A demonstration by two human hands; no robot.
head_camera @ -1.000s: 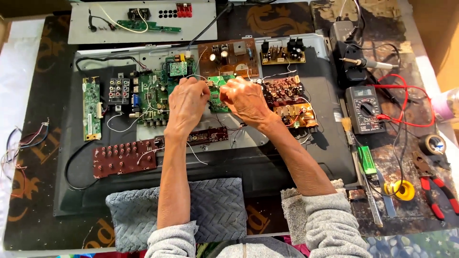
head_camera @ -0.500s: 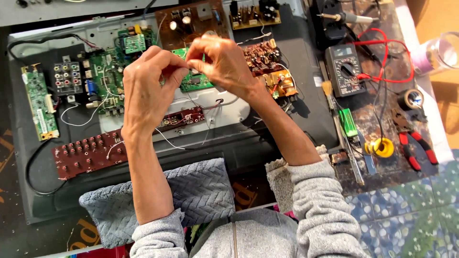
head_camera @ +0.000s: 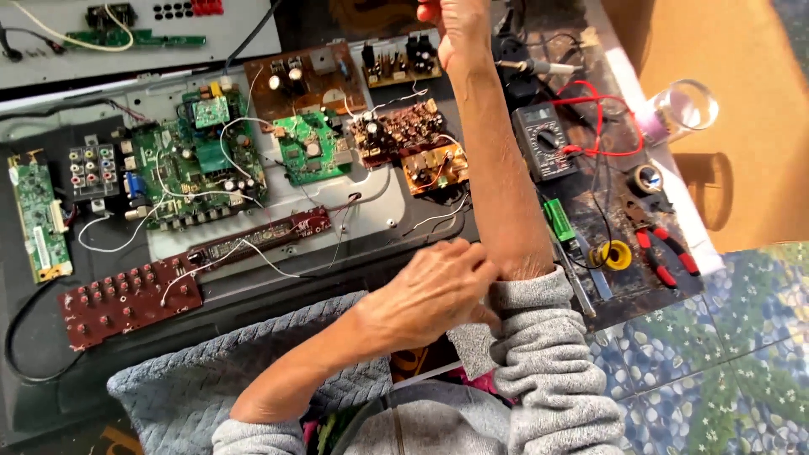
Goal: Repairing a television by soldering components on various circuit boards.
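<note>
My left hand (head_camera: 438, 291) reaches across and pinches the cuff of the grey sleeve (head_camera: 527, 312) on my right forearm. My right arm stretches forward over the workbench. My right hand (head_camera: 451, 29) is at the top edge, partly cut off above a small brown circuit board (head_camera: 400, 59), and its fingers are not clear. Below the arms lies a flat dark panel (head_camera: 371, 253) carrying a small green circuit board (head_camera: 312, 147) and a larger green board (head_camera: 194, 168) joined by white wires.
A dark red button board (head_camera: 126, 299) lies front left. Right of my arm are a multimeter (head_camera: 543, 139) with red leads, a soldering iron (head_camera: 539, 67), a yellow spool (head_camera: 615, 253), red-handled pliers (head_camera: 666, 248) and a glass (head_camera: 687, 105). A grey quilted cloth (head_camera: 194, 388) covers my lap.
Both hands left the small green board. The left hand dropped back to the right sleeve cuff, and the right arm stretched forward toward the far edge. The view shifted right.
</note>
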